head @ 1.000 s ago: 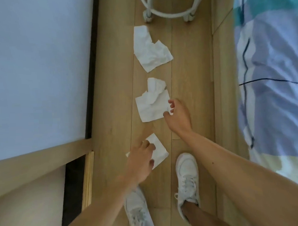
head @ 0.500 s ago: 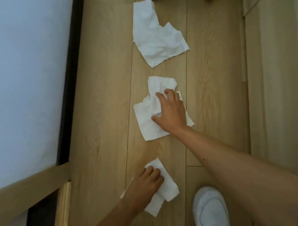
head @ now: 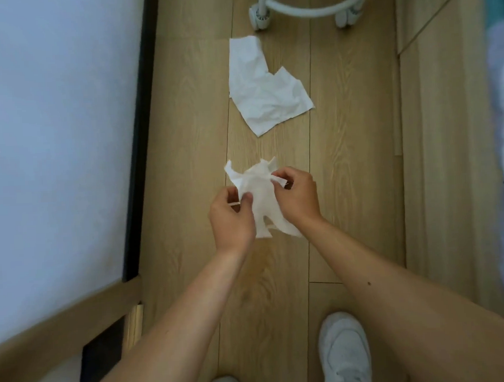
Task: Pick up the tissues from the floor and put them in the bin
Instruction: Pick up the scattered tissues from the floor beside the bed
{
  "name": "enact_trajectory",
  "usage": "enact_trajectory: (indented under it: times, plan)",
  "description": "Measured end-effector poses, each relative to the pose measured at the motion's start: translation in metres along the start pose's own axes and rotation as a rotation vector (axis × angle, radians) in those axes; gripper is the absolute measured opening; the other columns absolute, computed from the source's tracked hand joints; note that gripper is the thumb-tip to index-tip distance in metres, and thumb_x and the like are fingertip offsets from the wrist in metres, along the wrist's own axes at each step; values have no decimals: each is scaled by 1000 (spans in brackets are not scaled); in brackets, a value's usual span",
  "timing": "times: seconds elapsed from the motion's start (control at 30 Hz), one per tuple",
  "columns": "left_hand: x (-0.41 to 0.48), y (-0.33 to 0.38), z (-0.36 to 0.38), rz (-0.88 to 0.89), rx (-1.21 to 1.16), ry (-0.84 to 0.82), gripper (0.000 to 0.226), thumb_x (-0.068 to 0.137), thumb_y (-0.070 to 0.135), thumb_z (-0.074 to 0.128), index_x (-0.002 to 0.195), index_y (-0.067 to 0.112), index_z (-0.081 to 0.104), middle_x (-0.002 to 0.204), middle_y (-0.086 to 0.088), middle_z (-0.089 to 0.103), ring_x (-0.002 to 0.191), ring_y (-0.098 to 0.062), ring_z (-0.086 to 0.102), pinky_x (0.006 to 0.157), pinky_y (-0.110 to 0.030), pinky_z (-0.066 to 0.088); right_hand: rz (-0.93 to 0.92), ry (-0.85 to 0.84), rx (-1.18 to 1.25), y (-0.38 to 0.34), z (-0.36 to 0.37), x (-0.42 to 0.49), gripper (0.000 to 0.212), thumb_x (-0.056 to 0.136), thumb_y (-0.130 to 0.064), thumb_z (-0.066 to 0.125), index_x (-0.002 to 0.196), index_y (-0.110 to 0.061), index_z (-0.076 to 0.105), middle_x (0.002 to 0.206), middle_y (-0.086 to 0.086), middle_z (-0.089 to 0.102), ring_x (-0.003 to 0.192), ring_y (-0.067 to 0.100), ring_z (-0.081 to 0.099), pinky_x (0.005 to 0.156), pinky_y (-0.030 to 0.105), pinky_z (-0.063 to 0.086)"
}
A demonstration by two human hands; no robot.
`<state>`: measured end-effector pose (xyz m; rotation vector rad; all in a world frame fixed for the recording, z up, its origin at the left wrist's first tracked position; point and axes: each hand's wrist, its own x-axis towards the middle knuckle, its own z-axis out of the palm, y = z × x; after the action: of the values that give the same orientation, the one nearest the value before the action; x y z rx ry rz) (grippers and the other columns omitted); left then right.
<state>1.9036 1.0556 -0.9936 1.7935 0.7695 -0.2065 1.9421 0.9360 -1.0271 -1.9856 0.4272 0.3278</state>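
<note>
A thin, white, crumpled held tissue (head: pixel 259 196) with ragged, torn-looking edges hangs above the floor (head: pixel 344 158), which is pale wood-grain plank with long straight seams. The left hand (head: pixel 231 217) has its back to the camera, its thumb and fingers pinched on the tissue's left edge; the right hand (head: pixel 295 196) mirrors it, fingers curled and closed on the upper right edge, so each grip is narrow and holds the same bunch of paper between them. Both bare forearms reach forward from the bottom of the view, angled in toward each other. Farther ahead, a second tissue (head: pixel 265 92), creased and roughly L-shaped, lies flat on the planks, well apart from the hands. Beyond it stands a white curved frame on small castor wheels (head: pixel 262 17). A white shoe (head: pixel 344 351) rests on the floor at lower right.
</note>
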Motion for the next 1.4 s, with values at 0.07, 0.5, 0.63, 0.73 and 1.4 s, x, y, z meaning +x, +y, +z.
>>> enact_trajectory:
  times: [0.07, 0.5, 0.63, 0.73, 1.4]
  plan:
    - [-6, 35, 2, -107, -113, -29, 12, 92, 16, 63, 102, 11, 68, 95, -7, 75, 86, -21, 73, 70, -38, 62, 23, -42, 88, -33, -17, -7, 6, 88, -14, 68, 87, -15, 74, 81, -5, 73, 74, 11, 67, 63, 18, 48]
    - [-19, 250, -34, -263, -111, -100, 20, 89, 27, 66, 107, 21, 72, 93, 3, 78, 84, -13, 76, 75, -34, 62, 61, -369, 85, -237, -123, 1, 29, 91, -6, 50, 100, -10, 77, 109, 0, 67, 99, 13, 63, 84, 21, 48]
    - [15, 265, -46, -258, -53, -94, 16, 89, 12, 61, 98, 21, 71, 91, -1, 77, 81, -16, 76, 66, -31, 62, 58, -321, 32, -254, -112, 37, 29, 91, -8, 52, 110, -12, 73, 114, -2, 69, 96, 10, 65, 84, 23, 54]
    - [51, 261, -53, -261, 61, -124, 12, 90, 11, 59, 92, 21, 67, 93, -3, 74, 86, -21, 73, 75, -40, 61, -1, -291, -255, -252, -97, 73, 32, 90, -12, 60, 122, -13, 64, 122, 2, 61, 98, 11, 60, 76, 18, 49]
    - [241, 181, -6, -188, 334, -114, 31, 95, 14, 59, 71, 33, 54, 73, 10, 62, 65, -7, 61, 53, -19, 44, -619, -600, -1405, -110, 0, 276, 70, 92, -9, 60, 152, -12, 23, 166, 15, 7, 152, 33, 9, 115, 48, 27]
